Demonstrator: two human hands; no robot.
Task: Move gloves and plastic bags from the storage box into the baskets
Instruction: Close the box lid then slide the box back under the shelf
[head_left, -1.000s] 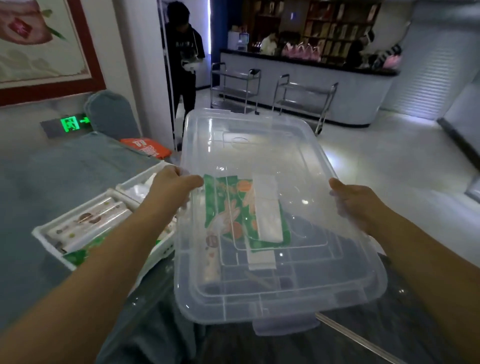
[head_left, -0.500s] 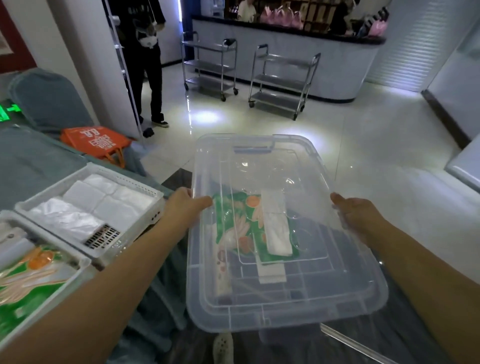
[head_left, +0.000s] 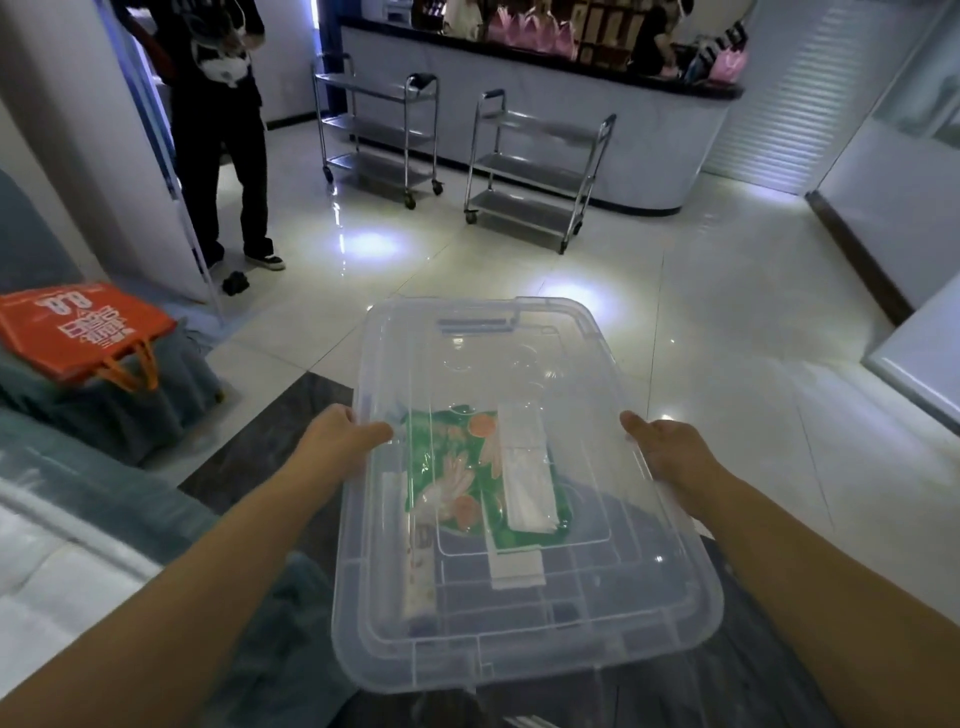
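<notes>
I hold a clear plastic storage box (head_left: 524, 639) with its lid on, in the air over the floor. My left hand (head_left: 337, 441) grips its left side and my right hand (head_left: 667, 449) grips its right side. Through the lid I see a green printed packet (head_left: 457, 483), a white flat packet (head_left: 527, 483) lying on it, and a long narrow roll (head_left: 420, 577) along the left wall. The baskets are out of view.
An orange bag (head_left: 78, 327) lies on a blue-covered seat at the left. A person (head_left: 218, 130) stands by the white pillar. Two steel trolleys (head_left: 535, 171) stand before a counter (head_left: 597, 119) at the back. Glossy tiled floor lies ahead.
The box has come away from the table and baskets at the left, which have left the view. My view has swung right and down toward the floor. Both hands keep their grip.
</notes>
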